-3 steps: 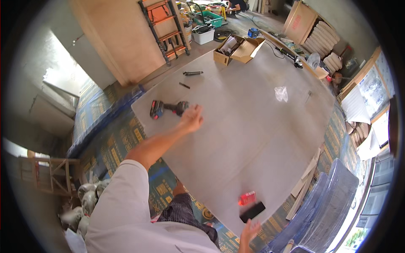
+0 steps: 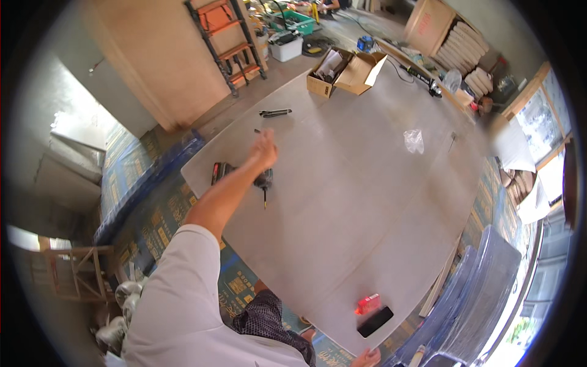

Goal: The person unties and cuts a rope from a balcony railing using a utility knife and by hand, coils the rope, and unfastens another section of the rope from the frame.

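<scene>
My left hand [image 2: 264, 150] reaches over the table, fingers stretched forward and slightly blurred, holding nothing that I can see. Its fingertips are beside a short dark rod [image 2: 257, 131], partly covered by them; contact is unclear. Under my left wrist lies a black cordless drill [image 2: 263, 180], its middle hidden by my forearm; a thin bit with a yellowish end points toward me. A slim dark folded tool [image 2: 276, 113] lies farther away. My right hand [image 2: 366, 358], cut off by the lower edge, is open by the table's near edge, next to a black phone [image 2: 375, 322].
On the grey tabletop [image 2: 342, 202] are a red packet [image 2: 368, 304], a clear plastic bag [image 2: 414, 141] and an open cardboard box [image 2: 321, 85]. Beyond it stand an orange-black ladder [image 2: 227, 43] and a white bin [image 2: 286, 50]. Plastic-wrapped panels [image 2: 483, 293] lean at right.
My left hand has moved from the drill's front end to the dark rod. The drill has turned, and its bit now shows. My right hand is lower, farther from the phone.
</scene>
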Available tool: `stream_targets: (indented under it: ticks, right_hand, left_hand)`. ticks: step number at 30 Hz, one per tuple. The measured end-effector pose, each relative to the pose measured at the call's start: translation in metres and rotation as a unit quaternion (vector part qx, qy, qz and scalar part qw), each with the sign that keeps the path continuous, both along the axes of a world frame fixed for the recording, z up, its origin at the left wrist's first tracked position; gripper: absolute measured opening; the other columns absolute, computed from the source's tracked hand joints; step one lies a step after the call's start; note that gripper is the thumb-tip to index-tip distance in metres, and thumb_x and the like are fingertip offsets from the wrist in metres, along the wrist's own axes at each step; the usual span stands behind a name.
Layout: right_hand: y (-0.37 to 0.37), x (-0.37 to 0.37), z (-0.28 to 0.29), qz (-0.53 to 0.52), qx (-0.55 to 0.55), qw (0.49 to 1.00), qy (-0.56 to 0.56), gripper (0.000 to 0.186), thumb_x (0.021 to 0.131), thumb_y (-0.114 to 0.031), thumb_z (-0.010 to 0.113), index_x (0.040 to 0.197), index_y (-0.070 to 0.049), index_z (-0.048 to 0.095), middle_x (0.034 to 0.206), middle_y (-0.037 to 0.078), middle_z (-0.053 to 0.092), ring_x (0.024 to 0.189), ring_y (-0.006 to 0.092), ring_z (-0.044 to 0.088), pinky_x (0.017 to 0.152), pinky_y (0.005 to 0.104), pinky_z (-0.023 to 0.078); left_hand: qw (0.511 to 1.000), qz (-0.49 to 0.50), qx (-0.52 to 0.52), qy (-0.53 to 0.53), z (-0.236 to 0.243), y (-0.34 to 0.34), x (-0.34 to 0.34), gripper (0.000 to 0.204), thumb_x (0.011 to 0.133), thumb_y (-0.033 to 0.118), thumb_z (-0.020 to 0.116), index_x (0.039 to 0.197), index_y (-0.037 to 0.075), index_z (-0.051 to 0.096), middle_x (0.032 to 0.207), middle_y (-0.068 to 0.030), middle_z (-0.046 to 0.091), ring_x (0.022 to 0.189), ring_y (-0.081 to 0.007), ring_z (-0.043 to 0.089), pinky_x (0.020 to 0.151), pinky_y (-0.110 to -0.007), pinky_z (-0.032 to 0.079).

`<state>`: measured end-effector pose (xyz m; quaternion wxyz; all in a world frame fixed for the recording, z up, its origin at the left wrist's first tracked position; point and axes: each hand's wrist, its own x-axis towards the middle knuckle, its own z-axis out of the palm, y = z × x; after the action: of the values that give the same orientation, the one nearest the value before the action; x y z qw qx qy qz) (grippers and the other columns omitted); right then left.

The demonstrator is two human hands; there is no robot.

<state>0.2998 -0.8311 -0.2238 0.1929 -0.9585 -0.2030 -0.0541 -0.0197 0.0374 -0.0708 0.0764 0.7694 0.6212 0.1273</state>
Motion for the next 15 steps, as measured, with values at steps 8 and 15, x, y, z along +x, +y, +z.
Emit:
stream_targets:
  ticks: [8,15]
  right_hand:
    - [-0.003,-0.07,0.05,-0.033,-0.171,0.97,0.168,0.029,0.086,-0.025,0.071,0.104,-0.002,0.073,0.091,0.017,0.072,0.087,0.0319,0.069,0.083,0.0447,0.055]
    - [0.003,-0.209,0.139,-0.154,-0.207,0.938,0.231,0.034,0.083,-0.035,0.069,0.089,-0.002,0.078,0.087,0.021,0.074,0.089,0.0387,0.071,0.084,0.0473,0.056]
  left_hand:
    - [0.99,0.006,-0.063,0.128,-0.08,0.128,-0.018,0.071,0.093,0.012,0.053,0.159,0.009,0.027,0.167,-0.0137,0.027,0.155,-0.0327,0.025,0.124,-0.043,0.028]
    - [0.991,-0.045,0.014,0.122,-0.159,0.149,-0.017,0.051,0.095,0.03,0.062,0.135,-0.001,0.057,0.133,-0.0224,0.06,0.132,-0.0368,0.052,0.106,-0.047,0.046]
